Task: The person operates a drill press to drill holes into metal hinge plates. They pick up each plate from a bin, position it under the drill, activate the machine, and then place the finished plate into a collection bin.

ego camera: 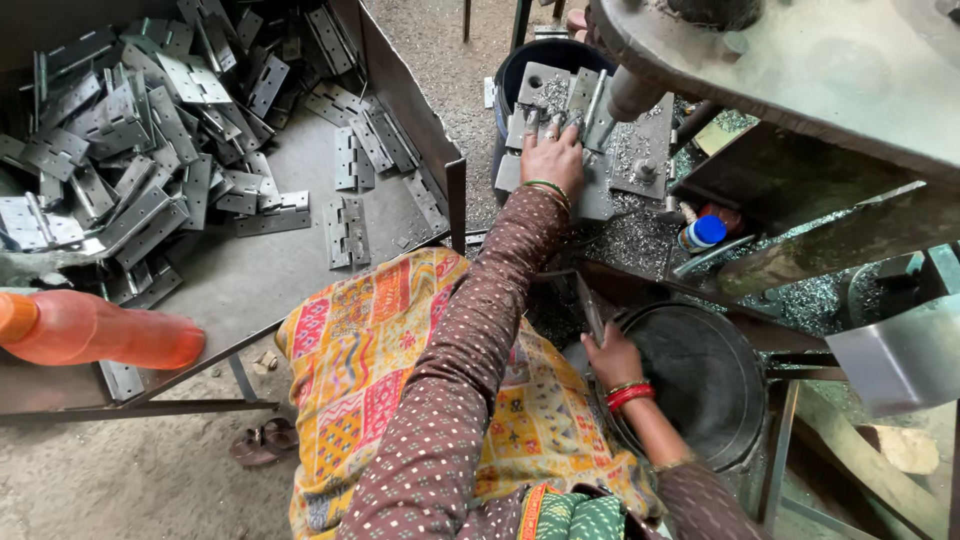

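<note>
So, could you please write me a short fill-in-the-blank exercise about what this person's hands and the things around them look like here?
1. The left hand presses on a metal hinge lying on the ____ plate of the machine.
2. The right hand grips the rim of a round, dark ____.
3. The pile of hinges lies on a tray to the person's ____.
4. The small bottle beside the machine has a ____ cap.

Missing words: metal; basin; left; blue

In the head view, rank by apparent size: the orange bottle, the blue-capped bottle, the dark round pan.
1. Dark round pan, largest.
2. Orange bottle, though it lies nearer the camera, so unsure.
3. Blue-capped bottle, clearly smallest.
</note>
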